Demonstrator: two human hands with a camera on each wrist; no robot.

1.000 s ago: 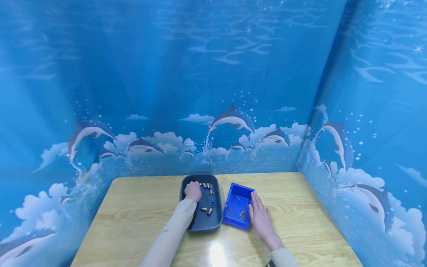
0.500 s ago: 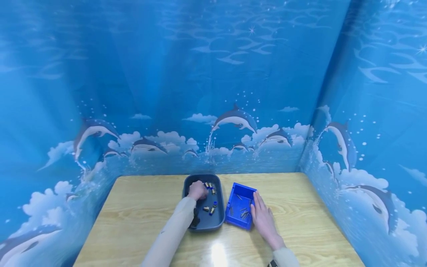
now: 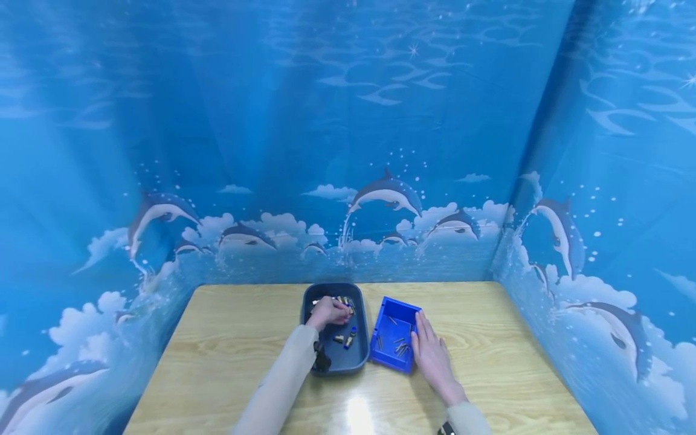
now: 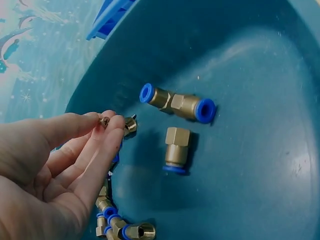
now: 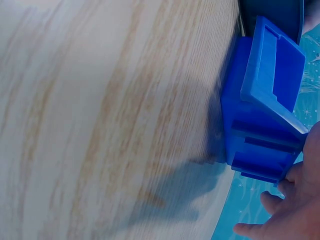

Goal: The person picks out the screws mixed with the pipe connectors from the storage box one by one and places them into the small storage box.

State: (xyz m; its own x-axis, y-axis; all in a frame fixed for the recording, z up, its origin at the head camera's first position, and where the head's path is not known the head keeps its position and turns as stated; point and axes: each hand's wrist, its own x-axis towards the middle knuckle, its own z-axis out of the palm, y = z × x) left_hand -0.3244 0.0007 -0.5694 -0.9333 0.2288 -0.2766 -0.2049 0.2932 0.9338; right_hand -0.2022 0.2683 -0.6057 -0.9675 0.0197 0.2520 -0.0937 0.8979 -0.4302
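Observation:
My left hand (image 3: 328,313) is over the dark grey-blue tub (image 3: 335,367), its thumb and fingertips pinching a small screw (image 4: 104,121) whose cross-slotted head shows in the left wrist view. Brass push-fit fittings with blue collars lie in the tub: a single fitting (image 4: 177,150), a longer pair (image 4: 177,103) lying end to end, and a cluster (image 4: 117,225) beyond the fingers. My right hand (image 3: 433,356) rests its straight fingers along the right side of the blue plastic bin (image 3: 388,364). Inside that bin lie several screws (image 3: 401,348).
Both containers stand side by side on the wooden table (image 3: 244,338), with a narrow gap between them. A blue dolphin-print curtain (image 3: 348,151) hangs behind the table and along its sides. A black strap (image 3: 321,357) shows at my left wrist.
My left hand has turned from fingers down in the tub to fingers pointing right, and the small pinched screw now shows. My right hand stays at the bin. The head view has shifted slightly.

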